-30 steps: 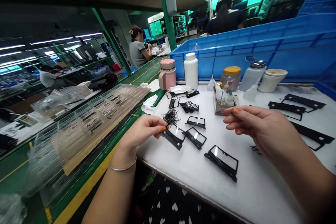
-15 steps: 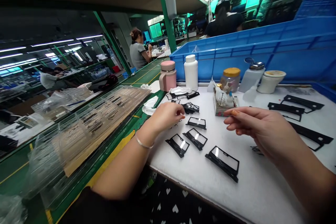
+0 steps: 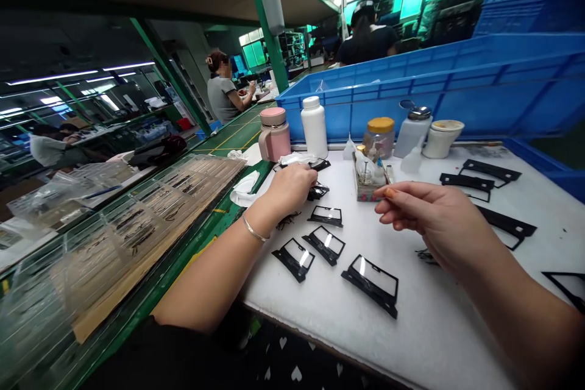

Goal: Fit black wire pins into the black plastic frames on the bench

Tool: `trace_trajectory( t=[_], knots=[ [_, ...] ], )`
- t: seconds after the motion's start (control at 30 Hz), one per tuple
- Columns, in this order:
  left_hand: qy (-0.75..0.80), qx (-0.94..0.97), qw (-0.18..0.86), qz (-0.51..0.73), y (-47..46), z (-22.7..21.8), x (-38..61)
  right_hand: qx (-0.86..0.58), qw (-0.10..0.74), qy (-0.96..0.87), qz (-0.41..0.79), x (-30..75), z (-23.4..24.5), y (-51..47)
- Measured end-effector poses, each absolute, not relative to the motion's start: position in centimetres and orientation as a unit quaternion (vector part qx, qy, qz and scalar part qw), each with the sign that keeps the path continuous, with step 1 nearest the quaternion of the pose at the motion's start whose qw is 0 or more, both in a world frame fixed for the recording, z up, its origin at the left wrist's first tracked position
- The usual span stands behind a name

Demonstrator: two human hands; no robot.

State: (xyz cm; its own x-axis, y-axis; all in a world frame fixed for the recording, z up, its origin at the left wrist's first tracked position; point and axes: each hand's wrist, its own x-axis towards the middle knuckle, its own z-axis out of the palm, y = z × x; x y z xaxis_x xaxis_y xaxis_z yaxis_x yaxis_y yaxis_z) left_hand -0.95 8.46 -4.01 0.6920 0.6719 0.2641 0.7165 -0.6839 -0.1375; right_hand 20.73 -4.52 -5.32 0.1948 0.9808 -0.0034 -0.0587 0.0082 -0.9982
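Factory hall with bright windows [image 3: 404,3], seen past a slanting green post [image 3: 265,18] under a dark shelf. Long blue crate [image 3: 411,82] along the far edge of a white worktable [image 3: 315,317]. At left, a clear compartment tray [image 3: 125,244] of thin dark parts, on a green bench. Beyond, a co-worker in grey [image 3: 222,97] seated at a bench, and a co-worker in dark clothing [image 3: 365,46] seen from behind. Before the crate, left to right: pink mug [image 3: 274,140], white bottle [image 3: 313,128], yellow-lidded jar [image 3: 380,137], squat dispenser [image 3: 414,134] and white tub [image 3: 441,141].

Right hand [image 3: 411,207]: raised over the table near a small box [image 3: 365,194], thumb and forefinger together at their tips; whether something small lies between them cannot be told. Left hand [image 3: 292,187]: at a cluster of black frames [image 3: 319,193], fingers curled, fingertips largely hidden, so their grip cannot be told.

Four separate frames with clear panes lie between the hands, the nearest frame [image 3: 369,290] towards the table's front edge; larger black pieces [image 3: 503,219] lie at right. Smallest, thin black wires [image 3: 287,219], lying beside the left wrist
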Motion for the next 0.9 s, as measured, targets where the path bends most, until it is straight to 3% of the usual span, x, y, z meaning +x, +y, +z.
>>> trace_trajectory(
  t=[0.27,0.47,0.63,0.77,0.9],
  knots=[
    [-0.348,-0.904,0.157,-0.191,5.3,-2.7,-0.3,-0.544,0.523,-0.449,0.478,20.6,-5.3,-4.4],
    [-0.331,-0.932,0.135,-0.051,6.6,-3.6,-0.6,-0.553,0.510,-0.457,0.475,20.8,-5.6,-4.2],
    [-0.332,-0.931,0.143,-0.057,7.6,-4.4,-1.2,-0.543,0.510,-0.471,0.472,20.8,-5.3,-4.3],
    [-0.318,-0.918,0.169,-0.163,6.5,-3.5,-1.3,-0.549,0.506,-0.474,0.466,20.5,-5.1,-4.3],
    [-0.210,-0.915,0.206,-0.275,3.8,-2.2,0.0,-0.515,0.509,-0.463,0.511,20.3,-5.3,-4.3]
  ],
)
